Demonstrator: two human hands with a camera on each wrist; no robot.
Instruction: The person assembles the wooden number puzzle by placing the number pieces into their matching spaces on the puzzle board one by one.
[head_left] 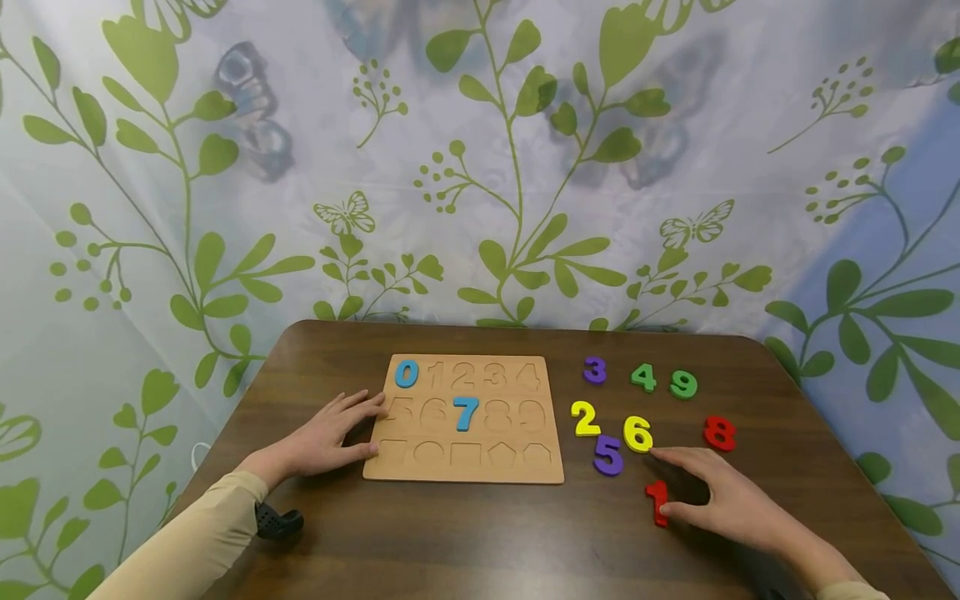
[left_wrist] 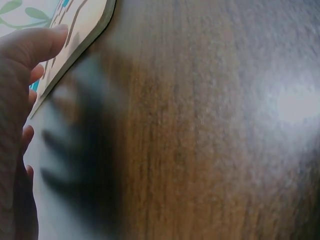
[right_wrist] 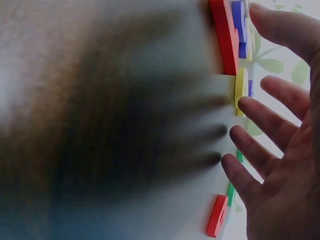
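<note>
A wooden number board (head_left: pixel 480 481) lies on the table, with a blue 0 (head_left: pixel 407 374) in its top-row recess and a blue 7 (head_left: pixel 465 412) in the middle row. My left hand (head_left: pixel 330 433) touches the board's left edge, fingers extended; its thumb overlaps the board in the left wrist view. Spread over the loose numbers is my right hand (head_left: pixel 727 496), holding nothing. Its thumb tip is by the red 1 (head_left: pixel 657 503), and its fingertips are near the yellow 6 (head_left: pixel 638 434). In the right wrist view the fingers (right_wrist: pixel 270 122) are apart and slightly bent.
Loose around the right hand are a purple 5 (head_left: pixel 608 456), yellow 2 (head_left: pixel 585 418), purple 3 (head_left: pixel 595 370), green 4 (head_left: pixel 643 377), green 9 (head_left: pixel 683 384) and red 8 (head_left: pixel 719 433). A leaf-patterned curtain (head_left: pixel 480 208) hangs behind the brown table (head_left: pixel 450 542).
</note>
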